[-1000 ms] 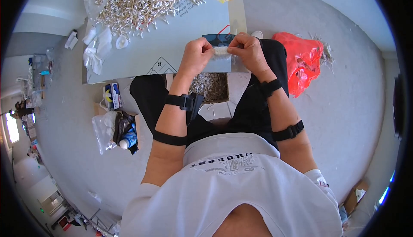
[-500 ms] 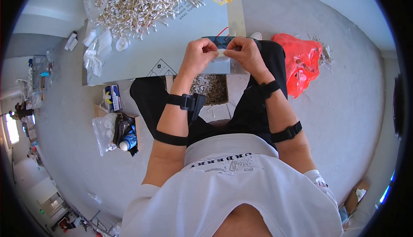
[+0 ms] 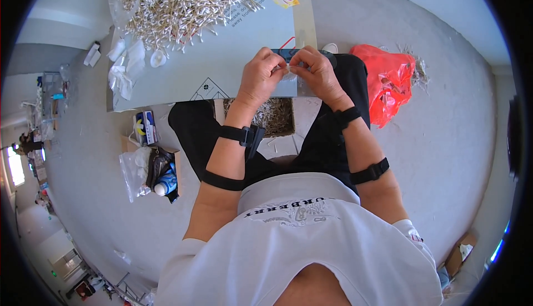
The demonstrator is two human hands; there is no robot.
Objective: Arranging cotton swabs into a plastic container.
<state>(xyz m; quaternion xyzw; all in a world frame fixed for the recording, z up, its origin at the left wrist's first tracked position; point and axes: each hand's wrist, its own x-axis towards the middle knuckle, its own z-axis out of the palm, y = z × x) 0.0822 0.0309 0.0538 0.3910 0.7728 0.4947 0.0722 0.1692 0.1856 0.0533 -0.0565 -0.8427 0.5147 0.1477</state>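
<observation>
Close together over the near edge of the table, my left hand [image 3: 261, 75] and my right hand [image 3: 315, 73] are both closed in a pinch. Between their fingertips is a small white piece [image 3: 288, 69], mostly hidden, whose kind I cannot make out. A dark blue flat thing [image 3: 282, 54] lies on the table just beyond my fingers. At the far left of the tabletop spreads a large heap of cotton swabs [image 3: 183, 6], partly in a clear plastic bag [image 3: 123, 0].
Crumpled white wrappings [image 3: 125, 70] lie on the table's left side. Below its edge, between my knees, is a box of cotton swabs [image 3: 275, 117]. A red plastic bag [image 3: 383, 84] rests on the floor at right, a carton of odds and ends [image 3: 161, 172] at left.
My fingertips have come closer together, and less of the white piece shows between them. The left hand has shifted slightly to the right.
</observation>
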